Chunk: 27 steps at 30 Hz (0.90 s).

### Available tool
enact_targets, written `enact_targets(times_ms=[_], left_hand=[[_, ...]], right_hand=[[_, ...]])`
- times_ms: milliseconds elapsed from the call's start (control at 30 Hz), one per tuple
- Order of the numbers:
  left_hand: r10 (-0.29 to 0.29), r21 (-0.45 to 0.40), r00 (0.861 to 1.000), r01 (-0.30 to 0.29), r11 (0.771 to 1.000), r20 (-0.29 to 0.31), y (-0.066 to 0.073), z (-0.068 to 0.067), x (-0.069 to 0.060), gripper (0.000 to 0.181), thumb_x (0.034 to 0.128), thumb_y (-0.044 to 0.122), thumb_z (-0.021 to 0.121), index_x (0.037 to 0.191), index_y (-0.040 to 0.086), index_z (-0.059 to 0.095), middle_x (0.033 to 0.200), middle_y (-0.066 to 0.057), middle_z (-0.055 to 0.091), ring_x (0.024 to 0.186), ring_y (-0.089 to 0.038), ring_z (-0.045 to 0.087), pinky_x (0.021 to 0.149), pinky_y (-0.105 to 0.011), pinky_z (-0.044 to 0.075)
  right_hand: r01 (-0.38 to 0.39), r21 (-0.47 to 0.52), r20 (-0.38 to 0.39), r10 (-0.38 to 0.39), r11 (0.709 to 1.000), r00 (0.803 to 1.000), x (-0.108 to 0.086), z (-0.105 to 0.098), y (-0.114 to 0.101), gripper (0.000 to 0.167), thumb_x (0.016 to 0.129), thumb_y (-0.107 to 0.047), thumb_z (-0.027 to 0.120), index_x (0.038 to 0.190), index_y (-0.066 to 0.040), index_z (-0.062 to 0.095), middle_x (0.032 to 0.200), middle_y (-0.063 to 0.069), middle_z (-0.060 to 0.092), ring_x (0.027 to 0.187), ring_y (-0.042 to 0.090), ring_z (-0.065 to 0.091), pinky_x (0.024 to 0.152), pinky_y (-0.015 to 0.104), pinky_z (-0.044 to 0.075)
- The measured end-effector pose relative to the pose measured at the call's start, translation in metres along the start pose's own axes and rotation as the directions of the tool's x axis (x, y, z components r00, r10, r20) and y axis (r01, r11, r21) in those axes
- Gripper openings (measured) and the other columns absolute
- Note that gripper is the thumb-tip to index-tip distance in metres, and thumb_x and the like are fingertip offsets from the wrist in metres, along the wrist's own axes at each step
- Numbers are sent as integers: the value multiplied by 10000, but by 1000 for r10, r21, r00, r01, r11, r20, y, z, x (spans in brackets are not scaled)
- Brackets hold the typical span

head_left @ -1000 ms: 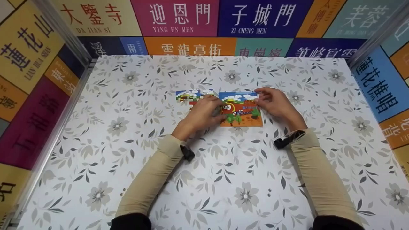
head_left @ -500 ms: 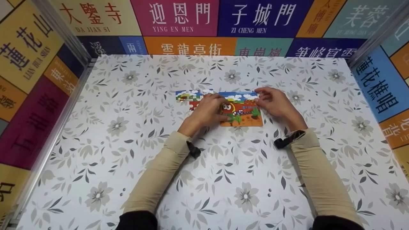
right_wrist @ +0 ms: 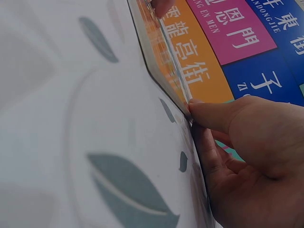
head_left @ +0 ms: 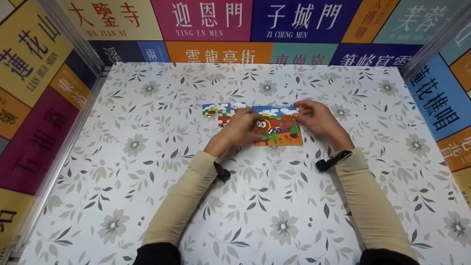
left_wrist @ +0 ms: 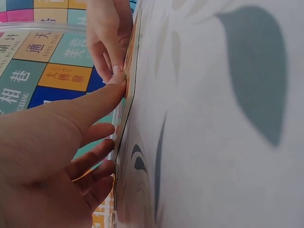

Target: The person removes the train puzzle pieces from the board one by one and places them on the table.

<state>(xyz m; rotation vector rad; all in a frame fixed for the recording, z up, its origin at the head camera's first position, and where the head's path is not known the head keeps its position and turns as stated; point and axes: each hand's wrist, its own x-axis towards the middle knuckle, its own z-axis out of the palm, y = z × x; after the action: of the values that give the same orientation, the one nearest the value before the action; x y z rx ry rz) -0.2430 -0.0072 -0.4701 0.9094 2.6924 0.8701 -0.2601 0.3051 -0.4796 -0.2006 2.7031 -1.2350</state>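
Observation:
A thin rectangular jigsaw picture panel [head_left: 278, 129] lies on the table, showing a red train with eyes, clouds and orange ground. Over its left side rests my left hand [head_left: 239, 127], thumb on the surface and fingers extended at the edge, as the left wrist view shows. Under and beside that hand are several jigsaw pieces [head_left: 216, 109] with sky and red patches, partly hidden. At the panel's upper right corner my right hand [head_left: 319, 118] pinches the edge between thumb and index finger; in the right wrist view its thumb [right_wrist: 209, 114] touches the corner.
The table [head_left: 184, 206] wears a white cover with grey flowers and leaves. Colourful panels with Chinese characters [head_left: 208, 20] stand along the back and both sides. A black wrist camera mount [head_left: 222, 173] sits at the left cuff, another [head_left: 325, 164] at the right.
My left hand has shifted slightly to the right, its thumb now further over the panel's left part. My right hand and the panel have stayed in place.

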Motion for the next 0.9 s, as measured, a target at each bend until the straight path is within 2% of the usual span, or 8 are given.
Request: enact_targets(times_ms=[333,533,633,800,900], left_hand=[[-38,-57,999,39,998,18,1,2,1,765,863,471,919,1487,117,652,1362,-108,583,1275,-275,517,1082,-427,474],[-17,-73,1000,17,997,-1,0,2,1,604,931,394,873,1440,122,694,1309,-120,575,1213,-276,500,1030,-438,451],[-8,-67,1000,7,998,-20,1,2,1,521,976,355,830,1422,126,687,1320,-116,580,1234,-281,496,1052,-442,442],[12,-34,999,-13,999,-48,2,1,2,435,1018,295,782,1409,130,688,1368,-73,678,1309,-278,554,1144,-432,437],[15,-8,999,-15,1000,-48,2,1,2,428,1026,287,769,1422,141,702,1354,-65,702,1289,-277,567,1128,-434,441]], right_hand=[[46,-9,-4,-46,999,999,-1,0,1,466,1067,-224,708,1503,-84,622,1310,209,662,1231,356,678,1122,493,507],[30,-10,-11,-30,1000,999,-2,0,0,463,1062,-234,716,1493,-92,628,1311,210,664,1237,364,678,1135,518,507],[20,-5,-8,-20,1000,1000,-2,0,-1,464,1062,-240,716,1495,-99,627,1314,209,664,1238,359,676,1130,515,507],[18,-8,-7,-18,1000,1000,-2,0,-2,463,1065,-241,713,1499,-107,627,1311,198,665,1227,341,679,1107,480,511],[21,-9,-2,-21,1000,1000,-1,1,-1,472,1063,-239,715,1505,-105,620,1314,195,664,1229,340,679,1112,486,516]])
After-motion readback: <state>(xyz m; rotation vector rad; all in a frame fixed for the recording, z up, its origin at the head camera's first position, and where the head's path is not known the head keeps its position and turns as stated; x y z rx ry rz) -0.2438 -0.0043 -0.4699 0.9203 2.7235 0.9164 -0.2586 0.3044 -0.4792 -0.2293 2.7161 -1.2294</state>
